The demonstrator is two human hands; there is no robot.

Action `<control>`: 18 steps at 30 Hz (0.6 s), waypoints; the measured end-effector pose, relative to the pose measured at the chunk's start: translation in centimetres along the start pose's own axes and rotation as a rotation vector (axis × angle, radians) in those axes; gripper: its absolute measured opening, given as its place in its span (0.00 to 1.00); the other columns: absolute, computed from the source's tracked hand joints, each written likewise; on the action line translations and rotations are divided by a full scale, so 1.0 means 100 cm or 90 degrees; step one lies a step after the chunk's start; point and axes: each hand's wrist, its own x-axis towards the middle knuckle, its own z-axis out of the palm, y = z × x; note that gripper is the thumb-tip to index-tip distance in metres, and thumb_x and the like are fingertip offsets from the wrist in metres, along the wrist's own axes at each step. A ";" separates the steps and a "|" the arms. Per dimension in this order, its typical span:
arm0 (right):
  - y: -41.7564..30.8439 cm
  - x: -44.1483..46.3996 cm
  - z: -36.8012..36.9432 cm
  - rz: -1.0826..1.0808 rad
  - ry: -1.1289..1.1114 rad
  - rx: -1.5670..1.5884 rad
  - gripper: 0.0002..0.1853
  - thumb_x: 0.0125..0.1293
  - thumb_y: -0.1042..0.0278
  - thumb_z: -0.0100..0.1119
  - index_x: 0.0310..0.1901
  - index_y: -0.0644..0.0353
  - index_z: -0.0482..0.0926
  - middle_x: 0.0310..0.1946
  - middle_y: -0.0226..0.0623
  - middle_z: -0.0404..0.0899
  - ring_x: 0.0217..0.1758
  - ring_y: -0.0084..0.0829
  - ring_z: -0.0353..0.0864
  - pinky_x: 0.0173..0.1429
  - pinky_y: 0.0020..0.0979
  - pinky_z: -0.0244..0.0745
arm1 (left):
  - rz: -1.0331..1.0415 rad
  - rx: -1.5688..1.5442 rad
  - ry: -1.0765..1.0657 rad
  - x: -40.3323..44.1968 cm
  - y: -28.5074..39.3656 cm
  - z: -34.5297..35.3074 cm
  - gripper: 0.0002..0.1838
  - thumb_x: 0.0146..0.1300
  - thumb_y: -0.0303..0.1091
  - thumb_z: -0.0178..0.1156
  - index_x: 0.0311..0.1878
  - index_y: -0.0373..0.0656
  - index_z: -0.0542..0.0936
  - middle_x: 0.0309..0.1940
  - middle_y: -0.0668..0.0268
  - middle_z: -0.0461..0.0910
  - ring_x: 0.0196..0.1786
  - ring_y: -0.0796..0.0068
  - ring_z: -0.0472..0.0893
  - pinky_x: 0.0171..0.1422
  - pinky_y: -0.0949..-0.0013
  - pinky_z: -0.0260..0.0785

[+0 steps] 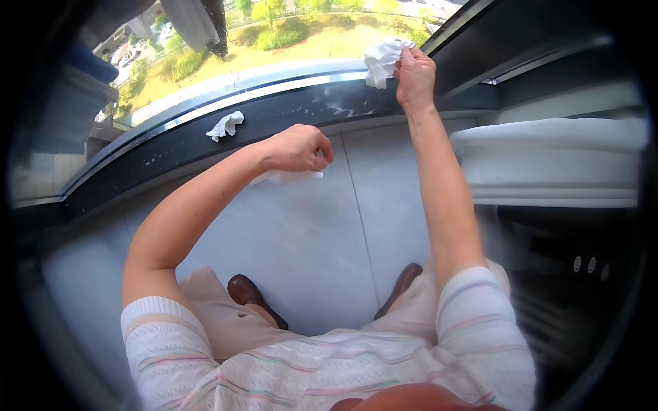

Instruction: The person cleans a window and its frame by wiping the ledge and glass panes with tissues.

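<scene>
My right hand [415,74] is closed on a crumpled white tissue [384,61], held up against the lower window edge at the upper right. Lower and to the left, my left hand [301,148] is bent over with curled fingers. A white sheet [291,177] shows just beneath it, and its upper part is hidden by the hand. Another crumpled tissue [226,126] lies on the dark window ledge [181,139], left of my left hand. Whitish smears mark the ledge between my two hands.
A curved window [301,51] looks down on grass and trees. White folded fabric [548,161] lies at the right, above a dark unit [548,253] with round marks. My brown shoes stand on the pale tiled floor [308,240]. Dark hanging cloth is at the upper left.
</scene>
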 end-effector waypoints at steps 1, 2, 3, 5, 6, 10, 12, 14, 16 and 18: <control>0.005 0.003 -0.005 0.000 -0.009 -0.012 0.12 0.60 0.72 0.55 0.19 0.63 0.75 0.17 0.29 0.73 0.17 0.17 0.70 0.21 0.20 0.66 | -0.003 0.008 -0.002 -0.001 0.001 -0.001 0.13 0.51 0.32 0.53 0.39 0.38 0.79 0.26 0.61 0.77 0.31 0.71 0.76 0.39 0.71 0.68; 0.012 0.008 -0.012 0.002 -0.018 -0.022 0.12 0.60 0.71 0.55 0.19 0.63 0.74 0.17 0.29 0.74 0.17 0.17 0.70 0.21 0.20 0.66 | 0.005 0.009 0.005 0.000 0.001 -0.003 0.13 0.51 0.32 0.53 0.39 0.38 0.79 0.26 0.61 0.77 0.31 0.71 0.76 0.39 0.71 0.68; 0.018 0.009 -0.015 0.006 -0.026 -0.032 0.12 0.60 0.71 0.55 0.19 0.63 0.74 0.17 0.30 0.74 0.17 0.17 0.70 0.21 0.20 0.66 | 0.011 0.008 0.009 0.001 0.000 -0.004 0.13 0.51 0.32 0.53 0.39 0.38 0.79 0.26 0.61 0.77 0.31 0.71 0.76 0.39 0.71 0.68; -0.001 0.003 0.004 -0.032 -0.030 -0.018 0.13 0.59 0.70 0.55 0.19 0.63 0.75 0.18 0.29 0.74 0.18 0.17 0.70 0.21 0.20 0.66 | 0.006 -0.001 0.003 0.001 -0.002 0.000 0.13 0.51 0.32 0.53 0.39 0.38 0.79 0.26 0.61 0.77 0.31 0.71 0.76 0.39 0.71 0.68; 0.000 0.003 0.003 -0.032 -0.029 -0.018 0.13 0.59 0.70 0.56 0.19 0.63 0.75 0.18 0.29 0.74 0.18 0.17 0.70 0.21 0.20 0.66 | -0.003 -0.007 -0.002 0.001 -0.002 0.003 0.13 0.51 0.32 0.53 0.39 0.38 0.79 0.26 0.61 0.77 0.31 0.71 0.76 0.39 0.71 0.68; 0.017 0.004 -0.007 -0.005 0.000 -0.059 0.13 0.57 0.69 0.59 0.17 0.64 0.74 0.16 0.27 0.72 0.17 0.16 0.69 0.21 0.19 0.66 | -0.028 0.014 -0.032 0.002 0.009 -0.001 0.13 0.51 0.30 0.53 0.39 0.38 0.80 0.34 0.56 0.79 0.40 0.63 0.78 0.47 0.68 0.69; 0.017 0.005 -0.008 -0.020 -0.003 -0.058 0.14 0.57 0.70 0.59 0.16 0.63 0.73 0.15 0.27 0.71 0.17 0.15 0.67 0.21 0.19 0.65 | -0.027 0.009 -0.030 0.004 0.008 -0.001 0.13 0.51 0.30 0.53 0.39 0.38 0.80 0.35 0.56 0.79 0.40 0.63 0.78 0.48 0.68 0.69; 0.008 0.004 0.000 -0.037 -0.003 -0.047 0.14 0.57 0.71 0.58 0.15 0.63 0.73 0.14 0.26 0.70 0.16 0.15 0.66 0.21 0.18 0.64 | -0.029 -0.002 -0.029 0.004 0.006 0.000 0.13 0.51 0.30 0.53 0.39 0.38 0.80 0.35 0.56 0.79 0.40 0.63 0.78 0.48 0.68 0.69; -0.004 0.001 0.012 -0.058 0.006 -0.027 0.15 0.57 0.71 0.58 0.14 0.62 0.72 0.13 0.26 0.69 0.15 0.15 0.65 0.21 0.18 0.62 | -0.033 -0.015 -0.032 0.004 0.005 0.001 0.13 0.51 0.30 0.53 0.38 0.37 0.80 0.35 0.56 0.79 0.40 0.63 0.78 0.48 0.68 0.69; 0.003 0.007 0.006 -0.073 -0.017 -0.031 0.15 0.57 0.71 0.58 0.14 0.62 0.72 0.12 0.25 0.68 0.15 0.15 0.64 0.22 0.19 0.62 | -0.021 -0.011 -0.021 0.006 0.000 0.000 0.13 0.50 0.30 0.53 0.38 0.37 0.80 0.35 0.56 0.79 0.40 0.62 0.78 0.48 0.68 0.69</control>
